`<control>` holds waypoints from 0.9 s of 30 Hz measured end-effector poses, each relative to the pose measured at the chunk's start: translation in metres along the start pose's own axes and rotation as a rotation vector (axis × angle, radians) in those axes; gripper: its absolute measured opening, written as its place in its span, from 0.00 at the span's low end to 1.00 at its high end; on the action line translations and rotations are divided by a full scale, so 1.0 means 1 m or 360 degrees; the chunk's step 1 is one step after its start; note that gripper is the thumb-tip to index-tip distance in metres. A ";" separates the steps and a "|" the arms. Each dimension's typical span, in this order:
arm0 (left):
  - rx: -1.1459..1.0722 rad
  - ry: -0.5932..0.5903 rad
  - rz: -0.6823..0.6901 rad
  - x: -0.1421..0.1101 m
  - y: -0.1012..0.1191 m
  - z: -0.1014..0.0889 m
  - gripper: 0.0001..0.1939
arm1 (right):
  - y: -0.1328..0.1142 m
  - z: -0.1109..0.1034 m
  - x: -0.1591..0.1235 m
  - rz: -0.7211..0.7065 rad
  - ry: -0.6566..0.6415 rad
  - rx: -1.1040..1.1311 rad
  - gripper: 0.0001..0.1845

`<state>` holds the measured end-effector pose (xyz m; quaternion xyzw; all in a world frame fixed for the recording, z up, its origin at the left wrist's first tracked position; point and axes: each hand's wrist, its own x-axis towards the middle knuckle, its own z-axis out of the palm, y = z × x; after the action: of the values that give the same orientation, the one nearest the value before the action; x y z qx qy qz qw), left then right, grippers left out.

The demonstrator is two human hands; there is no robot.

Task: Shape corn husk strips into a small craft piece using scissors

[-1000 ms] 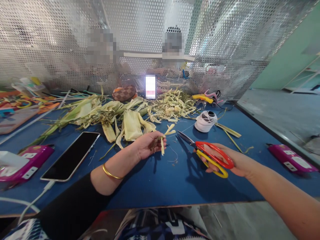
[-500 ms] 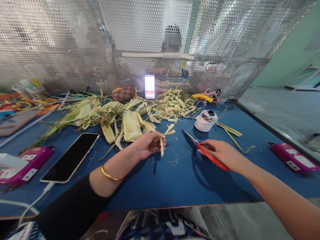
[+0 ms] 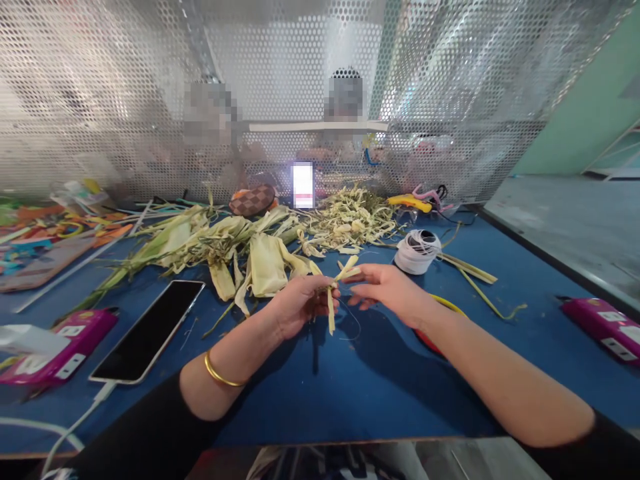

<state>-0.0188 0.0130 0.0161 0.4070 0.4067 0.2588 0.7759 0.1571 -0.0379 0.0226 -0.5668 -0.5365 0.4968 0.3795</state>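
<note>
Running along the back of this blue table (image 3: pixel 300 407) is a metal screen (image 3: pixel 290 53) full of holes, with a green wall (image 3: pixel 590 100) and grey floor (image 3: pixel 550 213) off to the right. Big heap of husks (image 3: pixel 267 263) up by the screen, black phone (image 3: pixel 150 330) lying flat on the left, spool of white string (image 3: pixel 414 259) to the right, scissors (image 3: pixel 449 303) half hidden behind the right forearm (image 3: pixel 475 353). Left hand (image 3: pixel 305 303) angles in from the lower left, gold bracelet (image 3: pixel 216 377) above it, fingers curled round a little bunch of husk strips (image 3: pixel 331 317) just in front of the heap. Right hand (image 3: pixel 390 290) points left, fingertips right up at that bunch, honestly can't tell if they're pinching it
</note>
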 end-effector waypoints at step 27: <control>0.0207 0.0224 0.0076 0.004 -0.007 0.000 0.05 | -0.003 -0.023 -0.011 -0.0963 0.0432 -0.1022 0.09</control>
<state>-0.0157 0.0120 0.0083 0.4469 0.4662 0.2781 0.7111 0.1800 -0.0462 0.0322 -0.5335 -0.7500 0.0937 0.3795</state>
